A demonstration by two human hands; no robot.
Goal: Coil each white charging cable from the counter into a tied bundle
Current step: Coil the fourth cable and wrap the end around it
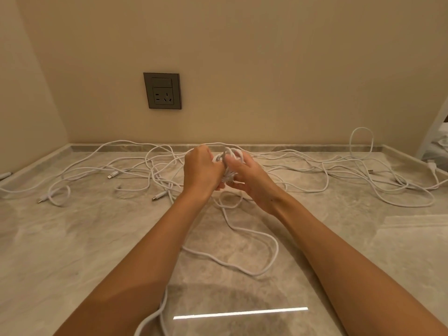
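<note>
1 cable coil (232, 158) held over counter (97, 238) | left hand (199, 171): fingers curled round it | right hand (251, 181): grips its other side

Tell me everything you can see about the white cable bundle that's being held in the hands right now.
The cable bundle is a small, loose coil of thin white cord, several loops thick, with no tie visible. It is held above the counter. The left hand grips its left side with curled fingers, and the right hand holds it from the right, though motion blur hides the finger detail there. A loose tail seems to hang from it and curl across the counter toward the person.
</note>
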